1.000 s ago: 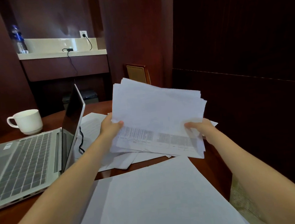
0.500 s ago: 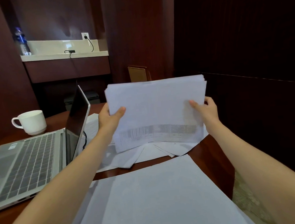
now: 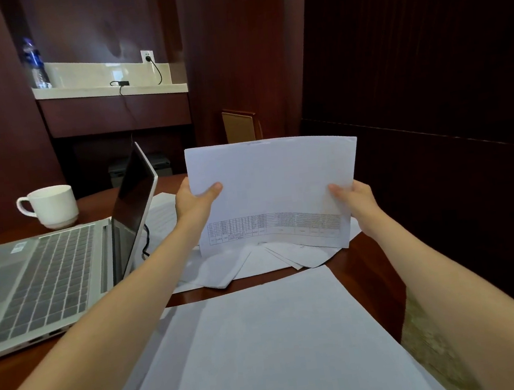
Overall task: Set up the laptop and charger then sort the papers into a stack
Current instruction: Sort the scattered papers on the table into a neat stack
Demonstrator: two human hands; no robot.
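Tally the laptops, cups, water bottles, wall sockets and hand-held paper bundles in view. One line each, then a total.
Laptop: 1
Cup: 1
Water bottle: 1
Wall socket: 1
Held paper bundle: 1
Total: 5

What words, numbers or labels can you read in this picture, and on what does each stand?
No text here can be read.
On the stack: a printed table, too small to read.
On the laptop: two stickers, blurred.
On the bottle: a label, blurred.
On the sheet behind the laptop: lines of print, blurred.
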